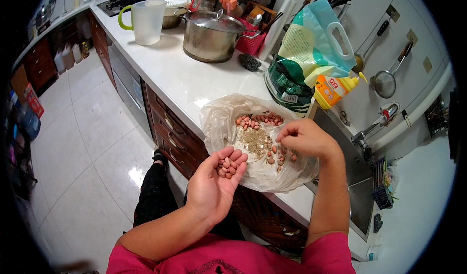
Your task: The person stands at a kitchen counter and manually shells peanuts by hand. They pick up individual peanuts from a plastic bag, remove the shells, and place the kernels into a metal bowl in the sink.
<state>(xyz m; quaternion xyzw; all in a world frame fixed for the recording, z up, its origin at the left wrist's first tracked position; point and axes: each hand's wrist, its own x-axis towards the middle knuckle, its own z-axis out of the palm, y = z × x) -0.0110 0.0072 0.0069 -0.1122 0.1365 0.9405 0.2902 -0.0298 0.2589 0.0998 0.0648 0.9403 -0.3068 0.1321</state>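
Observation:
My left hand (215,186) is cupped, palm up, with a small heap of shelled peanuts (227,167) in it, at the near edge of the counter. Beyond it a translucent plastic bag (219,115) lies spread open on the countertop. Reddish peanuts (270,119) sit at the bag's far side, and brown crumbs or skins (255,142) are scattered in its middle. A few more peanuts (271,161) lie to the right. Over the bag's right part, my right hand (304,139) has its fingers curled with the tips close together; whether they pinch anything is hidden.
Behind the bag stand a large green-and-white plastic package (292,73), a yellow detergent bottle (330,91) and a steel wool scrubber (249,62). Farther left are a lidded steel pot (209,40) and a plastic jug (147,24). The steel sink (359,186) and faucet (365,137) are at right.

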